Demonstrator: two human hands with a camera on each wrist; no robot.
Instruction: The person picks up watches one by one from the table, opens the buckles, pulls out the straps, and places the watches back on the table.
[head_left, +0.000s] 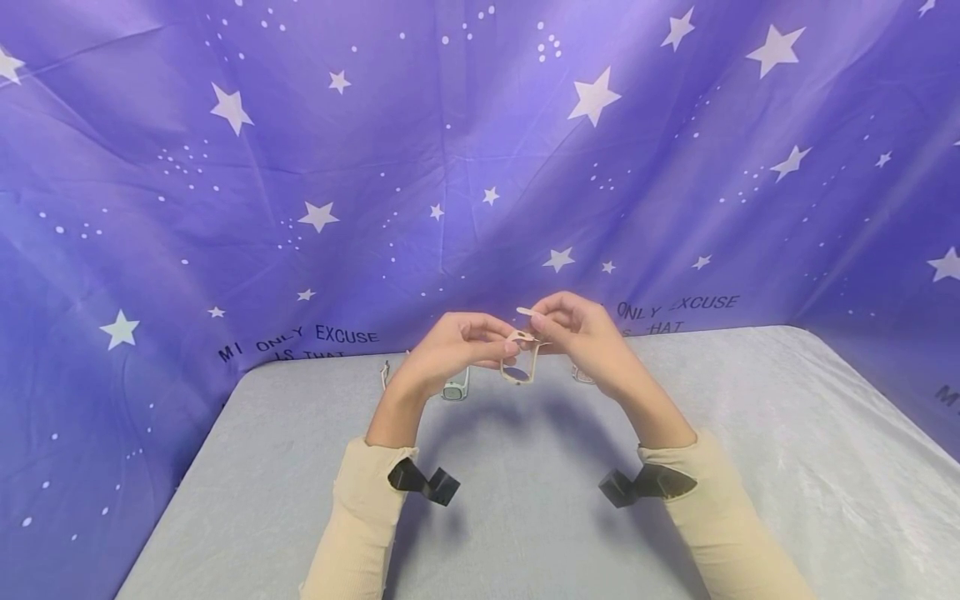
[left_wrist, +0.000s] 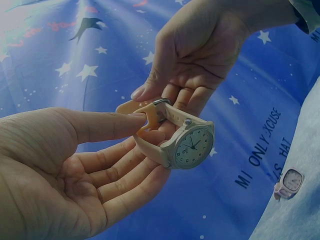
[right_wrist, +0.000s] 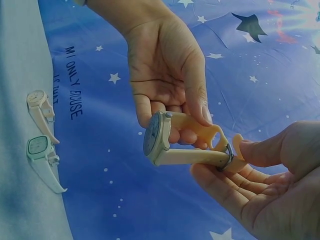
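A cream wristwatch [left_wrist: 194,148] with a round numbered dial is held up between both hands, its strap bent into a loop. My left hand [head_left: 446,350] pinches the strap section with a wide opening near its end, thumb on top. On the other side, my right hand [head_left: 588,337] pinches the strap by the metal buckle [right_wrist: 229,156], thumb against the strap's tip. The strap runs through the buckle in the right wrist view. The dial faces away from both palms, with its crown [left_wrist: 187,121] showing.
On the grey cloth-covered table [head_left: 525,517] lie a green square-faced watch [right_wrist: 40,146], a pale round-faced watch [right_wrist: 37,98] and, to the right, a pink square-faced watch [left_wrist: 291,181]. A purple star-printed curtain [head_left: 480,167] hangs behind the table.
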